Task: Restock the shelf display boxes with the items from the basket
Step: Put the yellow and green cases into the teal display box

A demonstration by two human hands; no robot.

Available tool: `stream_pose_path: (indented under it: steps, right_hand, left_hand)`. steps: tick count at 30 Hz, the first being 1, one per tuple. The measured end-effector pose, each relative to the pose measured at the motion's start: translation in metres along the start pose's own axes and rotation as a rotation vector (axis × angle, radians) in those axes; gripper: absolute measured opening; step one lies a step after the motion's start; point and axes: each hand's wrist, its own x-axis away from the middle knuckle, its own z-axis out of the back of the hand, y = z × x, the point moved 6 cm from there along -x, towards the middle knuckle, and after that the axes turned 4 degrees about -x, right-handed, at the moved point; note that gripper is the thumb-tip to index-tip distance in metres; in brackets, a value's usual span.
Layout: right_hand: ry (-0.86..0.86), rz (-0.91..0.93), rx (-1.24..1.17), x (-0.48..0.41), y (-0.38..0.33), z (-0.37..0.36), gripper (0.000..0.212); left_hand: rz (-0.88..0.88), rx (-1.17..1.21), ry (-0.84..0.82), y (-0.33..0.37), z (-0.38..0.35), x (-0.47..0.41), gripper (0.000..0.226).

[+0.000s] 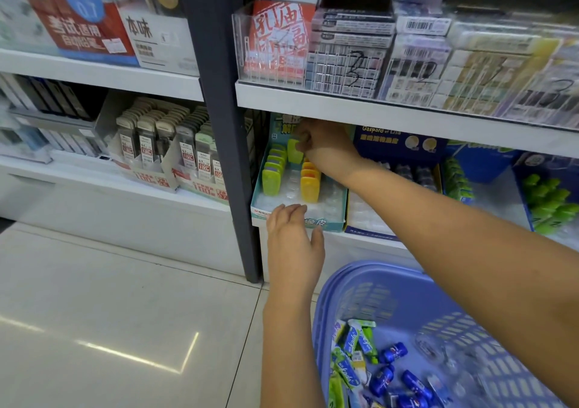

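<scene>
A teal display box (326, 222) sits on the low shelf with a row of lime green items (271, 178) and a row of yellow items (310, 185) standing in clear slots. My right hand (322, 144) reaches into the back of the box, shut on a lime green item (294, 150). My left hand (291, 241) rests with its fingers spread on the box's front edge, holding nothing. A purple plastic basket (391, 295) stands on the floor at the lower right, holding green-and-blue packets (351, 345) and small blue items (391, 354).
To the right of the teal box stands a dark blue display box (369, 230), and further right are green items (551, 201). A dark shelf post (232, 157) stands just left. Pencil-lead packs (175, 150) fill the left shelf. The upper shelf (376, 110) overhangs my right hand.
</scene>
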Motion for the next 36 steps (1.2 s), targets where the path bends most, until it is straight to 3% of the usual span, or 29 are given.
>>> stream_pose_path:
  steps: [4,14,19,23,28,36]
  right_hand:
    - [-0.144,-0.002,0.122,-0.006,-0.001,-0.006,0.028]
    - [-0.049,-0.076,0.217,0.003,-0.001,-0.007,0.018]
    - [-0.061,-0.027,0.286,0.001,0.002,-0.004,0.027]
    - [-0.119,0.139,0.401,0.008,-0.002,-0.009,0.032]
    - [-0.087,0.199,0.452,0.005,-0.008,-0.013,0.023]
    - [-0.126,0.086,0.357,0.026,0.012,-0.025,0.048]
  left_hand:
    - [-0.016,0.001,0.000,0.000,0.003,-0.001,0.038]
    - [-0.046,-0.033,-0.011,0.000,0.005,-0.005,0.035]
    - [-0.056,-0.037,0.001,0.000,0.005,-0.004,0.035]
    - [-0.039,-0.038,0.005,-0.001,0.006,-0.006,0.034]
    - [-0.047,-0.045,0.022,-0.001,0.004,-0.007,0.032]
    - [-0.036,-0.045,-0.004,-0.005,0.003,-0.010,0.033]
